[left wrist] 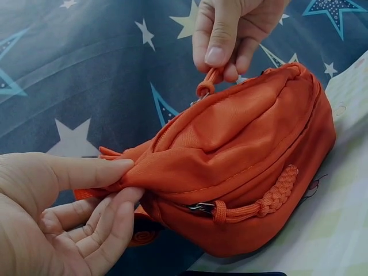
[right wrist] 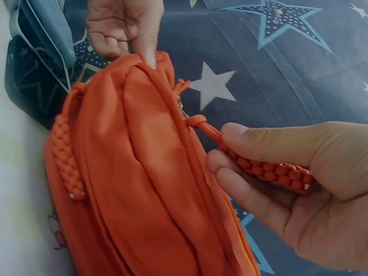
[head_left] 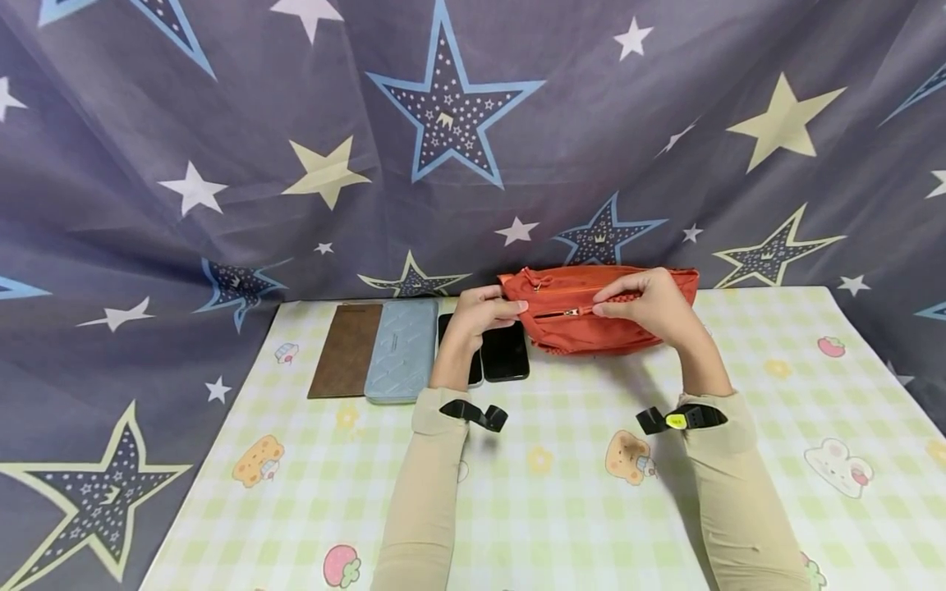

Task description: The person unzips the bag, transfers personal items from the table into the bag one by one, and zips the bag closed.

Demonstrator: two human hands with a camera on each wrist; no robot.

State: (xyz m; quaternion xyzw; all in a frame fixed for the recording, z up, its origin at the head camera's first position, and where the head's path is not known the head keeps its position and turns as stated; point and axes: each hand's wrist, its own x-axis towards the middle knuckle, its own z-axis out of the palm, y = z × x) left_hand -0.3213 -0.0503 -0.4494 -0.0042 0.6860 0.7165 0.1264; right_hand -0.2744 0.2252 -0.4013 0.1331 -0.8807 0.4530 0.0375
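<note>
An orange fabric pouch (head_left: pixel 613 328) with zippers lies at the back of the table. My left hand (head_left: pixel 476 316) pinches its left end between thumb and fingers, as the left wrist view shows. With thumb and fingers my right hand (head_left: pixel 650 308) grips a braided orange zipper pull (right wrist: pixel 270 169), drawn out from the zipper along the pouch's top. In the head view a short dark gap shows left of the metal slider (head_left: pixel 571 312). A second braided pull (left wrist: pixel 279 195) hangs loose on the pouch's front pocket.
Left of the pouch lie a brown flat case (head_left: pixel 343 353), a quilted light-blue wallet (head_left: pixel 401 353) and two dark phones, one (head_left: pixel 506 353) beside the pouch, the other partly behind my left hand. A star-printed curtain (head_left: pixel 458 222) hangs behind the checkered tablecloth (head_left: pixel 547 509).
</note>
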